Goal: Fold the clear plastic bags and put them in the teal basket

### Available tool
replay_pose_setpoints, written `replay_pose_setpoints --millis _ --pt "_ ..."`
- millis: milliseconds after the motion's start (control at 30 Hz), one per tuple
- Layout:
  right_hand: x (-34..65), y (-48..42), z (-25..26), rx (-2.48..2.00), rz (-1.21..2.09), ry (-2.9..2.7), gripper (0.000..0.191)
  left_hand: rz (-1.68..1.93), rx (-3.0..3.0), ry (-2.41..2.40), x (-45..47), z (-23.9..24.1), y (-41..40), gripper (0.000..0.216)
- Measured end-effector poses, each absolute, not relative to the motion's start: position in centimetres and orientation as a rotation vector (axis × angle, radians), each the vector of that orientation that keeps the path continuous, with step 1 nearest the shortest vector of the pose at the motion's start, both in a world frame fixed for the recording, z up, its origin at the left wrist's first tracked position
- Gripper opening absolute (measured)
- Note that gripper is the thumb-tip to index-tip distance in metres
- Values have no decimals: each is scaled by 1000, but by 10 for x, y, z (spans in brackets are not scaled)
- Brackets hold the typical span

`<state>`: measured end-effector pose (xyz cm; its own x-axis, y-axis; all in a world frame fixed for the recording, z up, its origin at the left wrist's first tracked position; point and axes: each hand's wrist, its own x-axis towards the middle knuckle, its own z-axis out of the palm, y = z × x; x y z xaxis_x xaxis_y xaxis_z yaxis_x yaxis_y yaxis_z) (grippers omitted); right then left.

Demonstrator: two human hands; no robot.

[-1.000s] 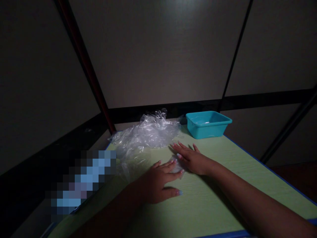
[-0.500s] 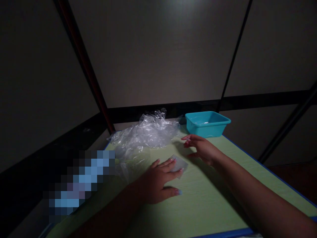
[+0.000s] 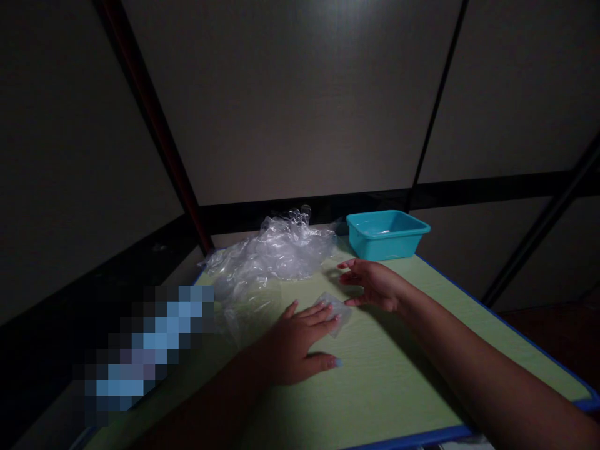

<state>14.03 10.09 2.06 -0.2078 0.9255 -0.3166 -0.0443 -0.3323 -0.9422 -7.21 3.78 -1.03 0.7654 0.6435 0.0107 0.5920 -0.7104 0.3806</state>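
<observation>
A small piece of clear plastic, folded into a flat square [image 3: 338,315], lies on the pale green table [image 3: 375,381]. My left hand [image 3: 300,344] rests on it with fingers spread, the fingertips over its near left part. Just beyond the square's right corner, my right hand [image 3: 375,284] hovers a little above the table, fingers apart and curved, with nothing seen in them. Past both hands lies a crumpled heap of clear plastic [image 3: 281,250], its thin edge trailing toward my left wrist.
At the table's back right corner stands a turquoise plastic basin [image 3: 387,244]. A blurred-out blue patch [image 3: 159,340] covers something along the left edge. Dark-trimmed panels [image 3: 304,125] rise behind the table, which has a blue edge [image 3: 412,437].
My right hand has come slightly nearer the folded plastic, its fingers opening more. The left hand stays flat on the piece. The whole view has shifted slightly.
</observation>
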Motion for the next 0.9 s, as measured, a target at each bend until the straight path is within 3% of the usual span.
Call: replay_pose_setpoints --millis 467,900 --pt "137 97 18 -1141 1665 -1287 20 194 2610 923 -73 -9 38 63" --pt "137 96 15 -1423 1576 -1418 17 195 2622 941 -73 -11 37 65"
